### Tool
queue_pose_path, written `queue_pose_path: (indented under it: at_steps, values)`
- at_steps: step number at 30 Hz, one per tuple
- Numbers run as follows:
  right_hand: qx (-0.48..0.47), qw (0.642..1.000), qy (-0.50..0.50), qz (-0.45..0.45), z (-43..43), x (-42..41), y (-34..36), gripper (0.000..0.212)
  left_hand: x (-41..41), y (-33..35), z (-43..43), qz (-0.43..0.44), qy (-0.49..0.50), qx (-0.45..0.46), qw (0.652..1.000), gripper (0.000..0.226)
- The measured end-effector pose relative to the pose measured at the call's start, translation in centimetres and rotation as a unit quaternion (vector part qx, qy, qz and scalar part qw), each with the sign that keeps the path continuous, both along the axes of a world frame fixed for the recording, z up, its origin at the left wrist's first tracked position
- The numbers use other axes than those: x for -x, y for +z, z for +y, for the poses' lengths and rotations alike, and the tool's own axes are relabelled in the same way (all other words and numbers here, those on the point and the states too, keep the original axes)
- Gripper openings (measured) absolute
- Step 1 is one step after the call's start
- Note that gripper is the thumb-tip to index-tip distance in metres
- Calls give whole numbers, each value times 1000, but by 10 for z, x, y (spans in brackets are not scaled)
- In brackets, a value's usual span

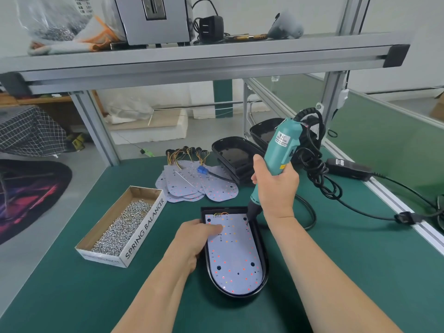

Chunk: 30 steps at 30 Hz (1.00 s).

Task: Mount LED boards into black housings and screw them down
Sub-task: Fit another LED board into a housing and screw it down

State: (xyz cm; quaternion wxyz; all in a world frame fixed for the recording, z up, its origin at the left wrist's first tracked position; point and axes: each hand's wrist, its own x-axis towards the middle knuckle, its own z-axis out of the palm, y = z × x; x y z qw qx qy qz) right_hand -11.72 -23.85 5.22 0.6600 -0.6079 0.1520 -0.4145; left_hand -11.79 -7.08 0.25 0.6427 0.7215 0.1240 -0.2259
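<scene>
Gripped the teal screwdriver (281, 145) in the right hand (276, 186), fingers and thumb wrapped tight round the barrel, top of the tool leaning away to the right. Planted the bit at the far right corner of the LED board (235, 258), right at a dark hole there. Couldn't tell whether a screw sat under the tip.

Found that board lying flat inside the black housing (263, 251), rim showing all round it, straight end away from the body and rounded end near. Saw thin coloured wires at its far edge.

Laid the left hand (197, 239) over the housing's left rim, one finger stretched out straight on the board's far left part, pressing down and holding nothing. Couldn't see the other fingers clearly under the back of the hand.

Spotted a cardboard box (144, 233) to the left on the green mat (72, 296), full of silver screws (120, 227). Noted loose boards (192, 186) fanned out beyond the work, wires bunched at their far side, and spare housings (233, 155) stacked just to their right. Traced the screwdriver's black cord (312, 164) looping off right, near a black power brick (348, 167). Caught a metal shelf (192, 61) overhead.
</scene>
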Motion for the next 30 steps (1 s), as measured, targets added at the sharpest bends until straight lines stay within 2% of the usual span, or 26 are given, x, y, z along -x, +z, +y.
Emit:
queue_pose_path:
  at_steps: [5, 10, 13, 17, 20, 22, 23, 24, 26, 28, 30]
  values:
    - [-17, 999, 8, -40, -4, 10, 1, 16, -2, 0, 3, 5, -18, -3, 1000, 20]
    - [6, 996, 33, -81, 1, 21, 15, 24, -2, 2, 3, 4, -27, -13, 1000, 26]
    - [10, 993, 57, -106, 1, 24, 32, 22, -1, 3, 5, 4, -45, -30, 999, 20]
    - [-64, 993, 21, -96, -1, 32, 35, 20, 3, 4, 12, -29, -73, -63, 995, 19]
    - [-111, 991, -2, -71, -2, 39, 30, 21, 5, 8, 17, -57, -84, -116, 988, 35]
    - [-125, 990, -9, -61, -2, 42, 28, 21, 5, 11, 21, -74, -53, -161, 983, 48]
    - [-130, 990, -9, -60, -1, 43, 28, 22, 5, 13, 24, -86, -24, -158, 983, 43]
    - [-134, 989, -8, -61, 0, 44, 28, 22, 4, 16, 26, -89, 6, -127, 988, 33]
    - [-137, 988, -4, -65, 3, 46, 29, 21, 7, 25, 30, -63, 50, 1, 997, 21]
    - [-141, 987, 1, -73, 7, 46, 31, 21, 15, 36, 31, -16, 55, 159, 986, 26]
    - [-152, 985, 6, -80, 11, 46, 35, 21, 22, 41, 28, 11, 34, 257, 966, 27]
